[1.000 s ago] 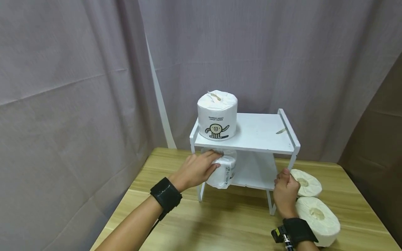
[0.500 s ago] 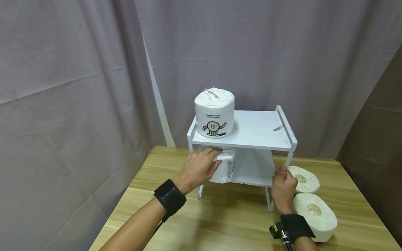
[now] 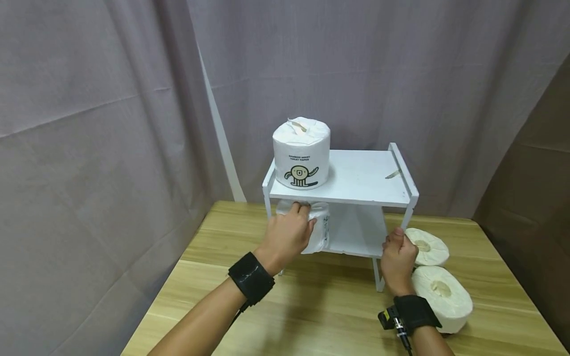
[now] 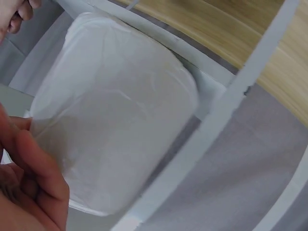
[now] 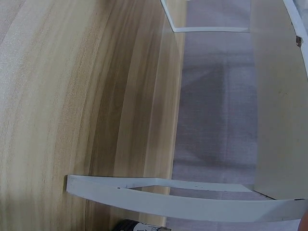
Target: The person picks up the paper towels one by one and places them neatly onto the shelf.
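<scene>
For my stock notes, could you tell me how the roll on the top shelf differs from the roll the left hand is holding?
The top-shelf roll stands upright and untouched, its printed cartoon label facing front. The lower roll sits in the lower compartment, gripped by the left hand, which hides much of it. Both are white, plastic-wrapped rolls on the white rack.

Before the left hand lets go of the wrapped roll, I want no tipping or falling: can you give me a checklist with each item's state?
1. Left hand grips the wrapped roll: ok.
2. Wrapped roll is fully inside the lower shelf: cannot tell.
3. Right hand steadies the rack's front right post: ok.
4. Printed roll stands upright on the top shelf: ok.
5. Two unwrapped rolls lie clear of the rack: ok.
</scene>
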### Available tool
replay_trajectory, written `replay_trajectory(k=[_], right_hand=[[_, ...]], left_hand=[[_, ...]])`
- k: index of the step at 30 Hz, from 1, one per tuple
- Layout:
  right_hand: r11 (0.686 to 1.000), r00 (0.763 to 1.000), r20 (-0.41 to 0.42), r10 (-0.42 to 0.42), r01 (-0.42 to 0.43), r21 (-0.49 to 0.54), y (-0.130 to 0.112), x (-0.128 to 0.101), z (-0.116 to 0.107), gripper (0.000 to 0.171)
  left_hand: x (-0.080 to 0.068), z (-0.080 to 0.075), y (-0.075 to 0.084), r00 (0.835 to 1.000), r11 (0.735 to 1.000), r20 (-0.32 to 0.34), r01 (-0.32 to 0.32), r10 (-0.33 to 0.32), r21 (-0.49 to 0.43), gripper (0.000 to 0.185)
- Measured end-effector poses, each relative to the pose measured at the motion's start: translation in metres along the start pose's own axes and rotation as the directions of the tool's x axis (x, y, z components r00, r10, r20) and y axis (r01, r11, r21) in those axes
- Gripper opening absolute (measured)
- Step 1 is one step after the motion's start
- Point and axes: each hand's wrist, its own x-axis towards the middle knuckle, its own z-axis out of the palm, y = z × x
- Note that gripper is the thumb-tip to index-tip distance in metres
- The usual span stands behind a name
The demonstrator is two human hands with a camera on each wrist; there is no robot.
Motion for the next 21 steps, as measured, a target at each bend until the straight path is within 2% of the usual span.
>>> replay_trajectory(k=[4,8,13,21], right_hand=[[1.0,1.0,0.006,0.001,-0.001,0.013,-0.003,0.001,0.002,0.067],[1.0,1.0,0.005,-0.009,0.009,-0.017,-0.002,0.002,0.004,0.062],[0.999,1.0,0.002,-0.011,0.011,-0.034,-0.003,0.001,0.003,0.062],[1.0,1.0,-0.002,-0.005,0.005,-0.016,-0.004,0.001,-0.002,0.068]], left_hand=[[0.0,0.001,0.007,0.999,0.996,-0.031,0.035,-0.033,0.083,0.029],[0.0,0.004,0.014,0.995,0.986,-0.079,0.068,-0.057,0.151,0.031],[0.002,0.006,0.026,0.992,0.971,-0.097,0.102,-0.082,0.218,0.031],[0.01,0.01,0.041,0.981,0.935,-0.143,0.173,-0.133,0.311,0.013]])
